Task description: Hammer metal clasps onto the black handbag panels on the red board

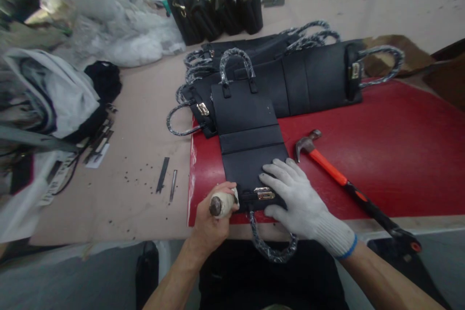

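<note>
A flat black bag piece [250,116] lies lengthwise in front of me, a plastic-wrapped handle at each end and gold-coloured metal fittings [266,194] near its close end. My left hand [212,218] is bare and closed around a tool wrapped in whitish tape [225,203], its dark round butt facing up. That tool stands at the piece's near left corner; its lower end is hidden. In a white knit glove, my right hand [296,198] lies with fingers spread on the piece, right of the fittings.
Beneath is a red board [363,155], with an orange-and-black claw hammer [330,167] on it to the right. More black bag pieces [319,77] are stacked behind. Two thin metal strips [162,175] lie left. Dark upright bags [218,9] and clear plastic [138,38] are farther back.
</note>
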The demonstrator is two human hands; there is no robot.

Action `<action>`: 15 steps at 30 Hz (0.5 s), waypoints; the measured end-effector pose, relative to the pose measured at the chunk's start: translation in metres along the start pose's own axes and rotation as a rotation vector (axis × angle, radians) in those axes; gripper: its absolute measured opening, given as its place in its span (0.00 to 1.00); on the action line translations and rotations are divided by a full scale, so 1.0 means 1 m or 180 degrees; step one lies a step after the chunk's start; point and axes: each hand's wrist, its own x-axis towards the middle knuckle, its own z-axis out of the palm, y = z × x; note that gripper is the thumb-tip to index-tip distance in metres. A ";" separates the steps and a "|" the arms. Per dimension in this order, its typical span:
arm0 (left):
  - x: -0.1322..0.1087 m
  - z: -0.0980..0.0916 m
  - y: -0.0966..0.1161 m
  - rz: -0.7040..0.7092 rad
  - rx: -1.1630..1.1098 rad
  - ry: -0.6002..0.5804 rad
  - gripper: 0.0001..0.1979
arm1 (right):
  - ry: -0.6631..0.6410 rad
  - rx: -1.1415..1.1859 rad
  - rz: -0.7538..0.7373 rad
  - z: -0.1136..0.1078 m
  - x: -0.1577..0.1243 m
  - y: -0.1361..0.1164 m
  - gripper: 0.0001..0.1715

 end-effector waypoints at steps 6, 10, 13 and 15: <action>0.003 0.004 0.000 -0.0305 -0.0143 -0.0079 0.11 | 0.0099 0.0005 -0.0021 0.002 0.000 0.000 0.39; 0.007 0.007 0.000 -0.0264 -0.0105 -0.0119 0.13 | 0.0432 0.0147 -0.0186 0.002 -0.007 0.000 0.32; 0.012 0.010 0.001 -0.0205 0.0028 -0.0140 0.13 | 0.0975 -0.0042 0.0023 -0.009 -0.020 0.009 0.23; 0.014 0.010 0.001 -0.0163 0.0099 -0.0197 0.12 | 0.1266 -0.0597 0.0407 -0.022 -0.033 0.020 0.20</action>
